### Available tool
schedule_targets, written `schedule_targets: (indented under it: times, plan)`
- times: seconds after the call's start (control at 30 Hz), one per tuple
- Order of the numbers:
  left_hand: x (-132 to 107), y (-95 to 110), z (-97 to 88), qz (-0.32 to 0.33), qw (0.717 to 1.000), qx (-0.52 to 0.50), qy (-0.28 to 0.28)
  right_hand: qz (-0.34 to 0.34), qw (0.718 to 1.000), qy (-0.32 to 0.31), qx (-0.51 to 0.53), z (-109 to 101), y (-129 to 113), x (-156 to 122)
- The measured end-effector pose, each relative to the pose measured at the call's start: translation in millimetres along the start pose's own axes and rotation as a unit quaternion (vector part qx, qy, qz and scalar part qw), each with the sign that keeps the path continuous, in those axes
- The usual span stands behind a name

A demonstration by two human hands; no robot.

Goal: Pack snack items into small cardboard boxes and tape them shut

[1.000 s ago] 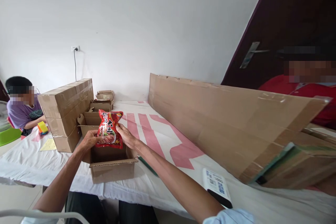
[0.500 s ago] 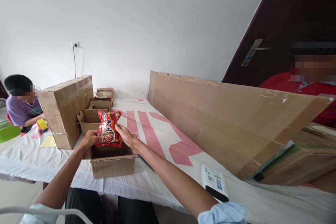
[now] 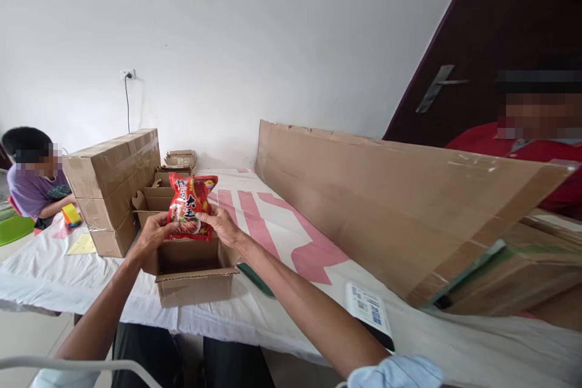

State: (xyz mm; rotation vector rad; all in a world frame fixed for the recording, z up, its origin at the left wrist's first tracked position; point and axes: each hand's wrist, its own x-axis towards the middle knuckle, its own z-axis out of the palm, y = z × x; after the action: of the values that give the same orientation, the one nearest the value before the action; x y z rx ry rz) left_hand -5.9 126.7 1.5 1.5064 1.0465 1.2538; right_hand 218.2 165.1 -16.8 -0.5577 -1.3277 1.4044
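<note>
A shiny red food packet [image 3: 190,203] with large dark lettering and a picture of food is held upright between both hands. My left hand [image 3: 157,231] grips its lower left side, thumb on the front. My right hand [image 3: 220,224] pinches the lower right side, its thumb also on the front. Just below the packet stands an open cardboard box [image 3: 195,290], its inside shadowed and partly hidden from view. Behind it, more open boxes [image 3: 157,201] stand in a row, partly covered by the packet and my left hand.
Taped cartons [image 3: 111,194] form a stack at the left. A long cardboard panel [image 3: 364,206] borders the table's right side. A white device [image 3: 368,312] and a dark green item [image 3: 257,280] lie near my right forearm. One person [image 3: 39,185] sits left, another [image 3: 482,139] right.
Both hands have lifted the red packet slightly, and it now tilts a little more to the right. My right hand has moved lower on the packet. More of the box opening shows.
</note>
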Motion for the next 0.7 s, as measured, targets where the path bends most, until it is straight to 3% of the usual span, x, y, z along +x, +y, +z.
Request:
schedule_targets:
  times: [0.07, 0.13, 0.3, 0.4, 0.57, 0.7]
  plan:
    - [-7.1, 12.6, -1.2, 0.043, 0.994, 0.098, 0.010, -0.051, 0.998, 0.032, -0.031, -1.2, -21.0, -1.0]
    - [-20.0, 19.2, -0.8, 0.058, 0.971, 0.231, -0.011, -0.094, 0.991, 0.075, -0.065, -5.6, -40.5, -2.2]
    - [-59.0, 3.8, 15.4, 0.008, 0.880, 0.434, -0.194, -0.136, 0.980, 0.127, -0.069, -23.7, -62.8, -7.0]
    - [-71.4, -9.0, 31.8, -0.018, 0.838, 0.471, -0.274, -0.142, 0.979, 0.133, -0.059, -32.1, -59.7, -12.5]
    - [-80.1, -9.8, 58.9, 0.026, 0.828, 0.458, -0.324, -0.124, 0.980, 0.150, -0.050, -41.6, -48.8, -21.0]
    - [-88.6, 0.3, 75.2, 0.026, 0.813, 0.479, -0.329, -0.113, 0.982, 0.146, -0.047, -45.1, -42.6, -23.4]
